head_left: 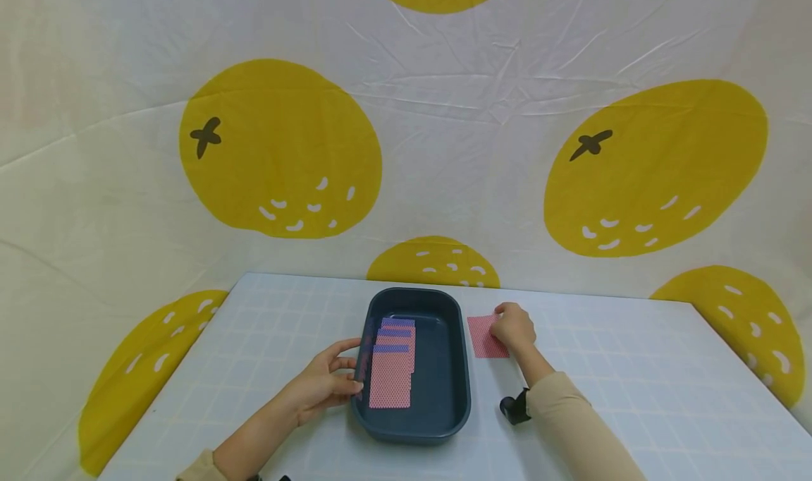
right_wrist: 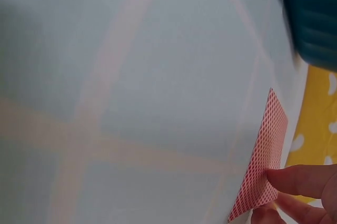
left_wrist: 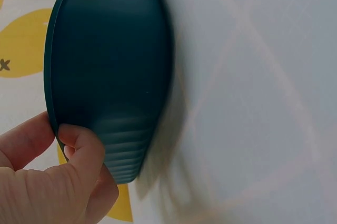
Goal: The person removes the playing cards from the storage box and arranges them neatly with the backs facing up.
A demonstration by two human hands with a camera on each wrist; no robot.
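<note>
A dark teal plastic tub [head_left: 467, 382] stands near the middle of the table. My left hand [head_left: 323, 382] pinches its left rim between thumb and fingers, seen closely in the left wrist view on the tub wall [left_wrist: 110, 66]. Inside the tub lie overlapping playing cards, red-patterned ones [head_left: 390, 382] and blue-patterned ones [head_left: 398, 323]. Right of the tub, my right hand [head_left: 515, 329] pinches a red-patterned playing card [head_left: 480, 336]. In the right wrist view that card [right_wrist: 266, 153] is tilted, with the thumb and fingertips at its edge; whether it is a single card I cannot tell.
A pale blue checked cloth [head_left: 254, 354] covers the table. Behind it hangs a white sheet [head_left: 463, 185] printed with yellow fruit. A small black object [head_left: 515, 406] is at the right wrist by the sleeve.
</note>
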